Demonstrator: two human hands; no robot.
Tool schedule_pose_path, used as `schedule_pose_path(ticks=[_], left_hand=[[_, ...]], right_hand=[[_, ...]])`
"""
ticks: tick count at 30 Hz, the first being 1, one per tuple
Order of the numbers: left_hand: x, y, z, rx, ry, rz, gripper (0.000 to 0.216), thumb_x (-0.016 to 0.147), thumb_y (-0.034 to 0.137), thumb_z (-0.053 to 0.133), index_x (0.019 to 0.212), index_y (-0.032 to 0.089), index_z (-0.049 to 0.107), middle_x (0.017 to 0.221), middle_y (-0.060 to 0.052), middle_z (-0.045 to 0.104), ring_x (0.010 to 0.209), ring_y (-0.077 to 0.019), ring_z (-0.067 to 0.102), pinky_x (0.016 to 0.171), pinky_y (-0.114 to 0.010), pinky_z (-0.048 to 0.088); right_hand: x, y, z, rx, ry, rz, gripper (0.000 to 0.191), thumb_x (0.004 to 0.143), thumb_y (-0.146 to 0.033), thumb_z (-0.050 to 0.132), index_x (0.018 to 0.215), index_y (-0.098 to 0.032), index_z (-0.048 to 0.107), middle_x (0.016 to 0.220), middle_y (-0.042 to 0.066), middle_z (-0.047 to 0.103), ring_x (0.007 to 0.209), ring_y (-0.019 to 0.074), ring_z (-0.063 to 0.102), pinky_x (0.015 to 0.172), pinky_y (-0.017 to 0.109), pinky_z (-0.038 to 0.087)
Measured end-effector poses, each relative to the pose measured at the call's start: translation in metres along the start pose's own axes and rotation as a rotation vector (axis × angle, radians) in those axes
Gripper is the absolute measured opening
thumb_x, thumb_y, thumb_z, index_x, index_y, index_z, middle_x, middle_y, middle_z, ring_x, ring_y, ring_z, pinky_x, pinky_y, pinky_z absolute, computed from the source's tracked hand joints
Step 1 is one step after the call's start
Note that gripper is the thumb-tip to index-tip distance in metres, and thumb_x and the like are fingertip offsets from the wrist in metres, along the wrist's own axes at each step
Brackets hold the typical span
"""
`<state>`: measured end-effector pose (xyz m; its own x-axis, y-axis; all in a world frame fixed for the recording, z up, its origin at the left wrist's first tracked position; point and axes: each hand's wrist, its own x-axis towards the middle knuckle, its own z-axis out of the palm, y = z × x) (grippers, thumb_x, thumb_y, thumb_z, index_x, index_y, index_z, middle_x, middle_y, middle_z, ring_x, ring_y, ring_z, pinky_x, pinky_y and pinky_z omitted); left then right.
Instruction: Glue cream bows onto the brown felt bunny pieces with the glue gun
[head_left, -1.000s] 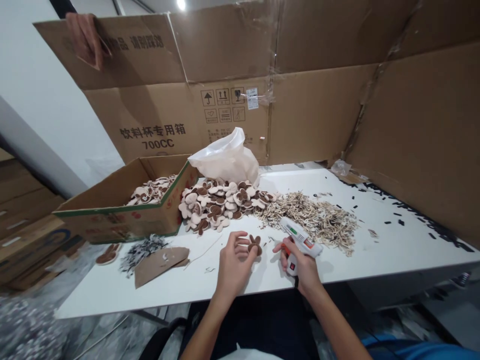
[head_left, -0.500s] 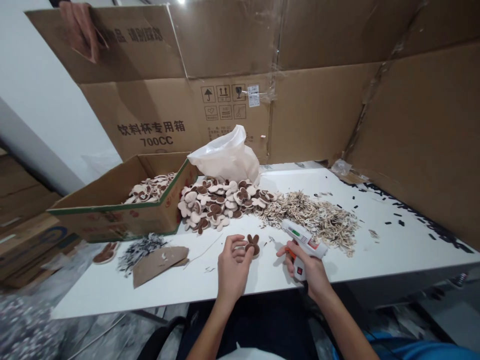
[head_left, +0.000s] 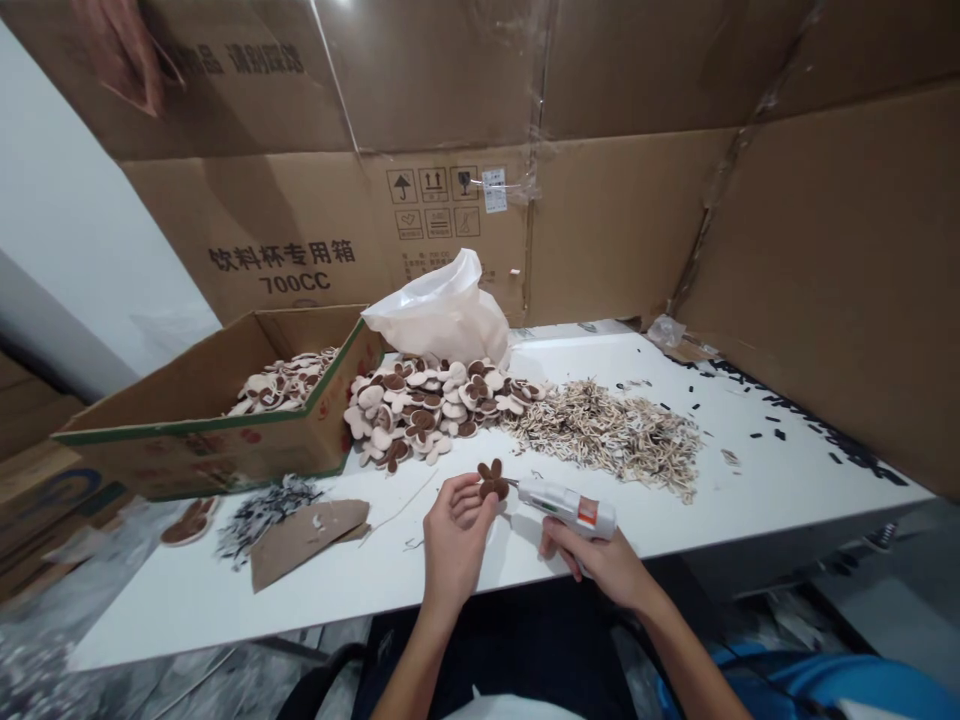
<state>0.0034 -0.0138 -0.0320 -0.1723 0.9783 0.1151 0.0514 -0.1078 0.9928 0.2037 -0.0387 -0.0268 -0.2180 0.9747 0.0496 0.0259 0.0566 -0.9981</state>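
Note:
My left hand (head_left: 459,535) pinches a small brown bunny-shaped felt patch (head_left: 492,480) by its edge, just above the table. In my right hand (head_left: 596,560) is a white glue gun (head_left: 566,503) with an orange patch on its side, lying nearly level. Its nozzle points left and meets the patch's right edge, or comes very close to it. Behind my hands spreads a heap of similar brown and cream bunny patches (head_left: 420,410). To its right lies a pile of thin beige strips (head_left: 615,435).
An open cardboard box (head_left: 202,455) holding more patches stands at the left. A white plastic bag (head_left: 442,310) sits behind the heap. Grey shreds (head_left: 262,515) and a brown cardboard scrap (head_left: 307,540) lie at the front left. Black bits (head_left: 780,400) scatter along the right. Tall cardboard walls (head_left: 615,220) enclose the back.
My right hand has brought the glue gun leftward and turned it level, so its nozzle is now at the patch. My left hand has tilted the patch up a little. The view has shifted slightly.

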Motion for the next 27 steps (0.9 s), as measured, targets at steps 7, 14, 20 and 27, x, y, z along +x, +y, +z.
schedule_pose_path(ticks=[7,14,20,27], left_hand=[[-0.0029,-0.0004,-0.0003,-0.016,0.026,0.016,0.033,0.082,0.036,0.078,0.106,0.016,0.066,0.098,-0.010,0.075,0.093,-0.0215,0.074,0.082,-0.031,0.062],[-0.0055,0.0009,-0.0002,-0.021,0.037,0.048,0.031,0.082,0.037,0.079,0.103,0.017,0.067,0.097,-0.009,0.076,0.091,-0.0207,0.074,0.080,-0.030,0.062],[-0.0073,0.0022,-0.0003,-0.014,0.024,0.061,0.029,0.083,0.037,0.079,0.101,0.017,0.068,0.097,-0.008,0.076,0.091,-0.0211,0.074,0.082,-0.031,0.061],[-0.0081,0.0044,0.0001,-0.002,0.019,0.071,0.028,0.084,0.035,0.078,0.102,0.017,0.068,0.098,-0.009,0.076,0.092,-0.0216,0.074,0.083,-0.032,0.061]], right_hand=[[-0.0003,-0.0019,0.0016,-0.079,0.017,0.036,0.035,0.093,-0.044,0.060,0.072,-0.018,0.070,0.053,-0.003,0.060,0.040,0.0097,0.043,0.045,0.023,0.041],[0.0012,0.0001,0.0034,-0.101,0.043,0.082,0.035,0.090,-0.041,0.060,0.064,-0.019,0.068,0.041,-0.007,0.045,0.039,0.0112,0.044,0.044,0.023,0.042],[0.0018,-0.0018,0.0039,-0.133,0.060,0.094,0.036,0.089,-0.039,0.059,0.060,-0.020,0.065,0.042,-0.006,0.047,0.039,0.0112,0.046,0.043,0.023,0.042],[0.0014,-0.0008,0.0041,-0.111,0.060,0.084,0.035,0.089,-0.042,0.060,0.062,-0.021,0.065,0.041,-0.005,0.047,0.039,0.0128,0.045,0.042,0.024,0.042]])
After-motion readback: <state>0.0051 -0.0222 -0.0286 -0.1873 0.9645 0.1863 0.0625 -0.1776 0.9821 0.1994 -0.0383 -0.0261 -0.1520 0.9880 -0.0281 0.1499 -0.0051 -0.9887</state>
